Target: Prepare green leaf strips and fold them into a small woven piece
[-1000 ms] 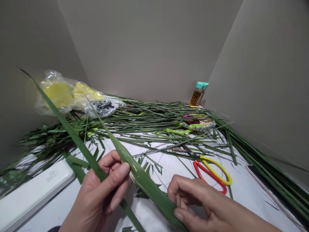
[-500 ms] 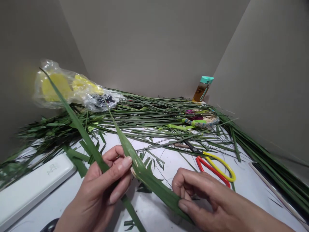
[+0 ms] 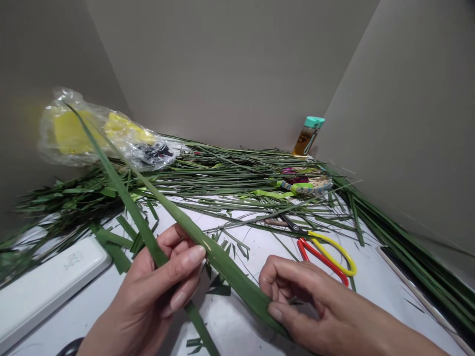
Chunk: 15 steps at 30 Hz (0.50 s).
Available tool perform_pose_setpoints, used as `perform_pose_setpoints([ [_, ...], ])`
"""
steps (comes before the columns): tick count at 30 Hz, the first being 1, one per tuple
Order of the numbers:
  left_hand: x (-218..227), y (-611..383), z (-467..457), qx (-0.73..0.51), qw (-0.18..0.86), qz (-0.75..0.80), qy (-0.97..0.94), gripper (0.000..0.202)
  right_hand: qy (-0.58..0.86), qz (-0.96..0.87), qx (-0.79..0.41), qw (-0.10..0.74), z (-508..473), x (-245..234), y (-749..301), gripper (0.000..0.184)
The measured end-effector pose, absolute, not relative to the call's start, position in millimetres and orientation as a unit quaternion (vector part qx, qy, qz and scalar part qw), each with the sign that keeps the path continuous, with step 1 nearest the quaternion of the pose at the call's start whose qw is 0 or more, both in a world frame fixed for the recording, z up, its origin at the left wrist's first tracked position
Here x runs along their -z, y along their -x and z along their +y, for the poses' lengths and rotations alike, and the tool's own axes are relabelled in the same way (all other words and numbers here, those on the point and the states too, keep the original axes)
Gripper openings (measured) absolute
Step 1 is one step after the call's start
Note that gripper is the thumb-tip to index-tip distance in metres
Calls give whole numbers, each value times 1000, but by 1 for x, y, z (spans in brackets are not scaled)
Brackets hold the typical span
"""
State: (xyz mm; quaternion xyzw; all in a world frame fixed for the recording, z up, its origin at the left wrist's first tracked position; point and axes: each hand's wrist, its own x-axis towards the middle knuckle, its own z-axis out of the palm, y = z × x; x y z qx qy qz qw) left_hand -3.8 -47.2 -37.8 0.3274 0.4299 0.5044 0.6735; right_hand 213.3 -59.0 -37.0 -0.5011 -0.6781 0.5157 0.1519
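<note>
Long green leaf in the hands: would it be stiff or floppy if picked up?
The long green leaf is probably light and springy: its thin tip stands out unsupported beyond the left hand. The pale nick beside that hand suggests it might split lengthwise.

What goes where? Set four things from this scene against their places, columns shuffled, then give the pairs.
1. left hand
2. right hand
3. red-and-yellow-handled scissors
4. teal-capped bottle

A. stands behind the long leaf pile
B. pinches the wide end of the green leaf blade
C. lies on the white surface
D. grips the blade further up

Pairs: 1-D, 2-B, 3-C, 4-A
</note>
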Motion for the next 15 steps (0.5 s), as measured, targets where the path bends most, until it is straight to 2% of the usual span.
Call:
perform_pose_setpoints([
  [15, 41, 5, -49, -496, 698, 436, -277, 26, 499, -688, -503, 159, -58, 35, -212, 9],
])
